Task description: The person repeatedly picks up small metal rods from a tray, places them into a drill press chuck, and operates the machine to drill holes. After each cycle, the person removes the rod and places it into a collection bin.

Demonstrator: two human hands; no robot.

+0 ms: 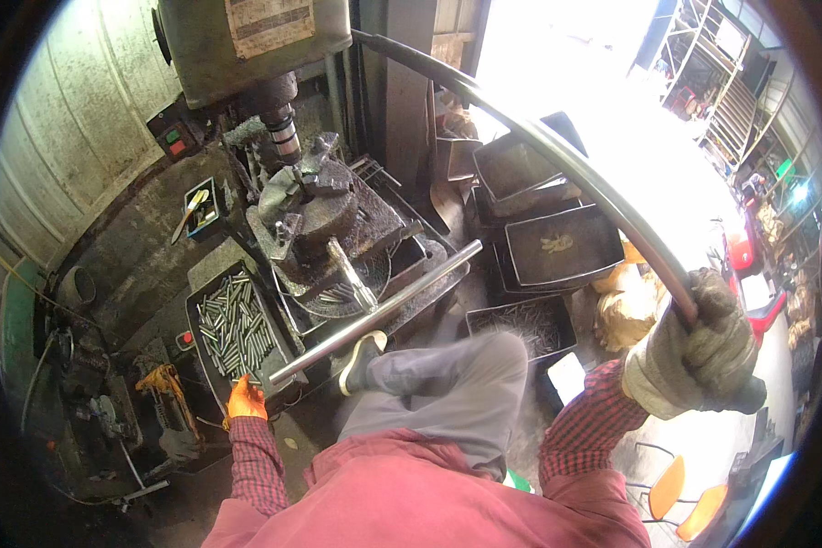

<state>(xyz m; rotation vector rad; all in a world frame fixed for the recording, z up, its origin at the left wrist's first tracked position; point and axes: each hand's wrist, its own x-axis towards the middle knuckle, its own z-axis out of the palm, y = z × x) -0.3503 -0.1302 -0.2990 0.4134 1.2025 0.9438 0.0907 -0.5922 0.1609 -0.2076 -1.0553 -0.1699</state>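
Note:
My right hand (pixel 699 352), in a grey work glove, is wrapped round the end of a long curved-looking metal lever (pixel 557 151) that runs up to the drill press head (pixel 256 55). My left hand (pixel 247 400), in an orange glove, is at the near edge of a tray (pixel 288 352) of short metal pins (pixel 233 320). Its fingertips are pinched on what looks like one pin. Below the drill press spindle (pixel 283 132) stands a dark, grimy chuck (pixel 306 210). A rod from the chuck meets a long steel bar (pixel 374 315), which lies crosswise before me.
Stacked metal bins (pixel 566 245) stand at the right, one bin (pixel 525 306) holding thin scrap or pins. A small tray with a brush (pixel 192 215) is left of the chuck. My foot (pixel 361 363) is under the bar. Orange chairs (pixel 669 486) are lower right.

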